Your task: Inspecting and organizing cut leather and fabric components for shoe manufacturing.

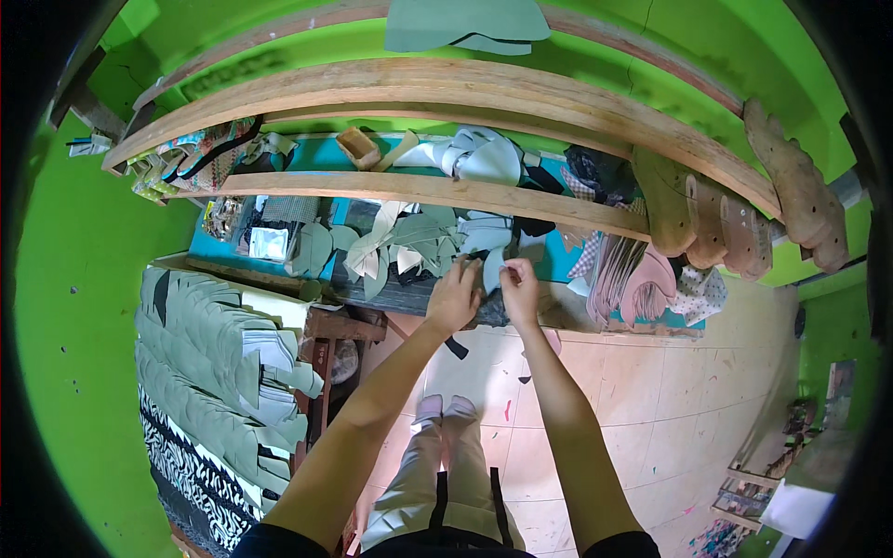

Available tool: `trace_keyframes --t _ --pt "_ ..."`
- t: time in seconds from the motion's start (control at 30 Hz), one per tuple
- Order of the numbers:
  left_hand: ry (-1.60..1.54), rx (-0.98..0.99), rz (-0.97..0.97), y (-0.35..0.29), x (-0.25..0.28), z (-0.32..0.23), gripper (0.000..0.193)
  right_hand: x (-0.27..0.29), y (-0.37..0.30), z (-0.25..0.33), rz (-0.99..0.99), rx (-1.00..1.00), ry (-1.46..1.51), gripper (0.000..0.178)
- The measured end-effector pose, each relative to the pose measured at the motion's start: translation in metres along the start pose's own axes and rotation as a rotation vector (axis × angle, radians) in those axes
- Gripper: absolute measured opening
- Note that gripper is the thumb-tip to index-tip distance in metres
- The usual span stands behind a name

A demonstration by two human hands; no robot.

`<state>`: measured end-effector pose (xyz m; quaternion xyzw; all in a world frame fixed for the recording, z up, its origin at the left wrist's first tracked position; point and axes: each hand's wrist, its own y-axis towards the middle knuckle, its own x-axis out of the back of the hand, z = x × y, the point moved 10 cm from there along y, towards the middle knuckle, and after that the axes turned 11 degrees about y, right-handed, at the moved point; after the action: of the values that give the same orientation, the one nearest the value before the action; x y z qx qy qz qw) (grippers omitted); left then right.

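Observation:
At the front edge of a cluttered workbench [372, 296], both hands are side by side. My right hand [522, 292] is closed, pinching a pale blue-grey curved cut piece [494, 272] between thumb and fingers. My left hand [454, 298] rests just left of that piece, its fingers bent and the thumb apart; no held thing shows in it. Beyond the left hand lies a loose heap of grey-green cut pieces [420, 234], with paler ones among them. More pale blue-grey pieces [486, 229] lie behind the right hand.
Wooden rails [437, 186] cross above the bench. Wooden foot-shaped forms [672, 209] hang at right, near stacked pink pieces [648, 286]. At left, layered grey-green pieces [191, 321] cover a surface with zebra-patterned material [191, 460]. A dark strip [456, 348] hangs below the bench edge.

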<state>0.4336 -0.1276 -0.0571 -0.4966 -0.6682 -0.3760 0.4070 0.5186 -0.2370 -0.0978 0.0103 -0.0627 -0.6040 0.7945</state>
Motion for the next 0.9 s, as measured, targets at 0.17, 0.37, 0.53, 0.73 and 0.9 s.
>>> trace_keyframes --t 0.17,0.37,0.53,0.73,0.9 --pt "-0.323 0.019 -0.084 0.015 0.029 0.006 0.039 -0.003 0.01 0.039 -0.006 0.03 0.347 0.015" --pt "-0.772 0.202 0.06 0.015 0.006 0.01 0.041 -0.03 -0.005 0.019 0.147 -0.4 0.688 0.027" --pt "-0.886 0.176 0.124 0.006 -0.007 0.015 0.042 -0.037 -0.019 0.017 0.181 -0.415 0.688 0.031" --pt "-1.091 0.246 0.28 -0.003 -0.025 0.013 0.037 -0.037 -0.026 0.007 0.234 -0.462 0.676 0.028" --pt "-1.274 0.471 0.331 -0.014 -0.053 0.045 0.025 -0.045 -0.027 0.011 0.259 -0.436 0.693 0.027"
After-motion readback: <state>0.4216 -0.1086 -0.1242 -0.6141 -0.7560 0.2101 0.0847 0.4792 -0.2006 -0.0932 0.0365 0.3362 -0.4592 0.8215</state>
